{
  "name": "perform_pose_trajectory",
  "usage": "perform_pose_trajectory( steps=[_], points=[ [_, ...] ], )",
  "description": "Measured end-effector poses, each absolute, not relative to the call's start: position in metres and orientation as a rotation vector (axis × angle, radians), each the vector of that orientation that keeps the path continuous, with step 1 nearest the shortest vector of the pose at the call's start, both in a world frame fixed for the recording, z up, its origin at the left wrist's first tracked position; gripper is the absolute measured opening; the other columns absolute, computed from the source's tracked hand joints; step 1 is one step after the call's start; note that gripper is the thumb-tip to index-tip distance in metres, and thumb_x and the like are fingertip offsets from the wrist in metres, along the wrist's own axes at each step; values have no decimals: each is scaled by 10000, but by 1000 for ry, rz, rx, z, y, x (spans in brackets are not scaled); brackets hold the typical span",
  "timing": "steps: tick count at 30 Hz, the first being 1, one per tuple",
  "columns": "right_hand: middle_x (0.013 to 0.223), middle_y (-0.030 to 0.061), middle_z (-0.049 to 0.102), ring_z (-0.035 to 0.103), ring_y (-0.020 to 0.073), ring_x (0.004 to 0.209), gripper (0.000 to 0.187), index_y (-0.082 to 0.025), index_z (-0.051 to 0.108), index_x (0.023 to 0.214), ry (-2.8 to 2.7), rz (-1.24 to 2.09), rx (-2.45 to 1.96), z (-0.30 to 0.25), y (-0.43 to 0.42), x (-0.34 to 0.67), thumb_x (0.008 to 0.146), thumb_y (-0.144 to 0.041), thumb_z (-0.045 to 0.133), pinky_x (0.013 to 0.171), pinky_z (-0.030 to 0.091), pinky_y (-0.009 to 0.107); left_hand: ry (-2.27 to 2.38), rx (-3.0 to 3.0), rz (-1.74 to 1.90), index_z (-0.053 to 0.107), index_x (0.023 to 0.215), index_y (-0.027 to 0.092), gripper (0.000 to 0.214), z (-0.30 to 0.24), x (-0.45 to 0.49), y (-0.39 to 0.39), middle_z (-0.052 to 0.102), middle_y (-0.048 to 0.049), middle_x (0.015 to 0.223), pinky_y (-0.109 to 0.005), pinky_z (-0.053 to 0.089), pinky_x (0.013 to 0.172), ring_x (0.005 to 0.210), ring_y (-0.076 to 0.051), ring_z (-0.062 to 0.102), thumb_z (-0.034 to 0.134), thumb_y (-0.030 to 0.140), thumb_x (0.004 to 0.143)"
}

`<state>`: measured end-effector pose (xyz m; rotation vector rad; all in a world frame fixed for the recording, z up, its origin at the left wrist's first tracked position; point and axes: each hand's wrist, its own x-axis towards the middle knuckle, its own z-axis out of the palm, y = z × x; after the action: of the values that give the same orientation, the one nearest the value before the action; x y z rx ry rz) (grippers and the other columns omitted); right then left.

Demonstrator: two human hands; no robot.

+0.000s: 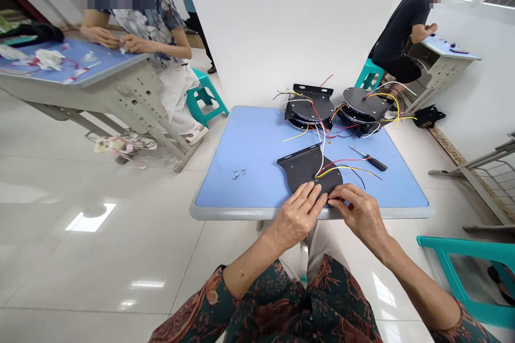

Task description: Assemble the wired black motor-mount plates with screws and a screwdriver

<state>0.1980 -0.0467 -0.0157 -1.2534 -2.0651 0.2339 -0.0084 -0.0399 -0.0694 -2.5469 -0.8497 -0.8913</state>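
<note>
On the table, left hand lies flat on the black plate (wired), right hand pinching its rim.

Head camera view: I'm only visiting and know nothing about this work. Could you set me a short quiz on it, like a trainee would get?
1. True or false: the screwdriver lies on the blue table, with no hand on it.
2. The left hand rests its fingers on: A the black plate with wires; B the screwdriver; C bare table.
3. Fill in: in the picture, the small metal fasteners lie to the ___ of that plate.
Key: 1 true; 2 A; 3 left.
</note>
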Motion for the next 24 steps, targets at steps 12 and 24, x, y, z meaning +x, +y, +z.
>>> perform_pose_trajectory(
  steps=[12,24],
  points=[
    [863,46,690,659,143,725,192,-216,692,839,-2028,25,-1277,-30,-54,195,997,-257,591,651,519,248,-828,-2543,-985,557,1415,51,427,-72,-7,-38,594,-210,1446,-497,500,1157,1463,-311,445,404,90,1018],
    [892,51,714,648,149,724,174,-210,707,946,-1962,258,-1287,-26,-53,204,1000,-333,596,649,522,263,-822,-2508,-997,586,1383,60,415,-71,-6,-38,627,-197,1413,-482,525,1136,1449,-308,465,414,60,1005]
  ],
)
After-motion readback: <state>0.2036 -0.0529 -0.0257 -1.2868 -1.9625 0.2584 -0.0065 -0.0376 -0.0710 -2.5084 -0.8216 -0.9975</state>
